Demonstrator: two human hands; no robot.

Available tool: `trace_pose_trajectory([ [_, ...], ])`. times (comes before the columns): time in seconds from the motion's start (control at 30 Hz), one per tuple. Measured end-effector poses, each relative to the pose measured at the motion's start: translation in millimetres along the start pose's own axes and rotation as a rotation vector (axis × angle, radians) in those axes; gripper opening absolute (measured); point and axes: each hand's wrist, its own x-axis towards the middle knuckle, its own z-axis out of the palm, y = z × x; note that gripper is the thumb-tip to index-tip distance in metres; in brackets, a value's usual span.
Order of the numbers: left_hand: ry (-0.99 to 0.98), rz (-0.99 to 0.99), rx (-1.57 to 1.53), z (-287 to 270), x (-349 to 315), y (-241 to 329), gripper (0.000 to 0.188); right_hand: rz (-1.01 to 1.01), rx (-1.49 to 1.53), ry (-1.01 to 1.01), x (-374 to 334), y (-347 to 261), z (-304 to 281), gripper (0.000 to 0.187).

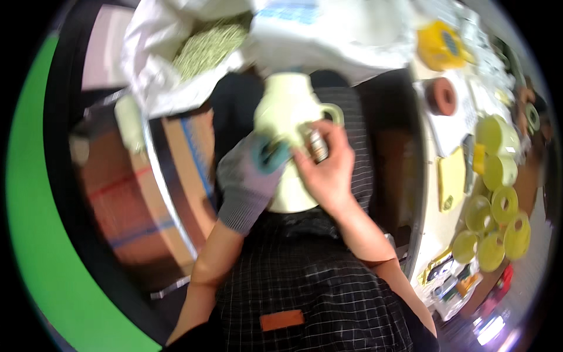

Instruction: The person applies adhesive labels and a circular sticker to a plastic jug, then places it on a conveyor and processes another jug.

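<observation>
A pale yellow-green jug (285, 100) with a looped handle rests on my lap between my knees, its narrower end pointing away from me. My left hand (252, 170), in a grey knitted glove with teal fingers, is curled against the jug's left side and grips it. My right hand (331, 167) is bare and bent over the right side, just below the handle. Between its thumb and fingers sits a small whitish thing with brownish bands (318, 145), too blurred to name.
A white sack (158, 53) of pale green pellets (211, 47) stands ahead to the left. On the right-hand bench are a brown tape roll (441, 97), a yellow cloth (451, 182), a yellow package (440, 46) and several yellow-green rings (504, 202). Cardboard (185, 170) lies at the left.
</observation>
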Motion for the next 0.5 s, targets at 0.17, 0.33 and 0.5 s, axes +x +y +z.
trace_pose_trajectory([
  [0.17,-0.068,-0.133,0.123,-3,-31,-29,0.018,-0.031,0.024,-0.065,8,5,-10,0.050],
  [0.33,0.017,0.312,0.353,25,-49,-46,0.029,-0.239,-0.147,-0.381,-49,21,-67,0.073],
  [0.5,0.005,0.050,-0.017,34,-42,-20,0.044,-0.340,-0.367,-0.245,-60,48,-73,0.069],
])
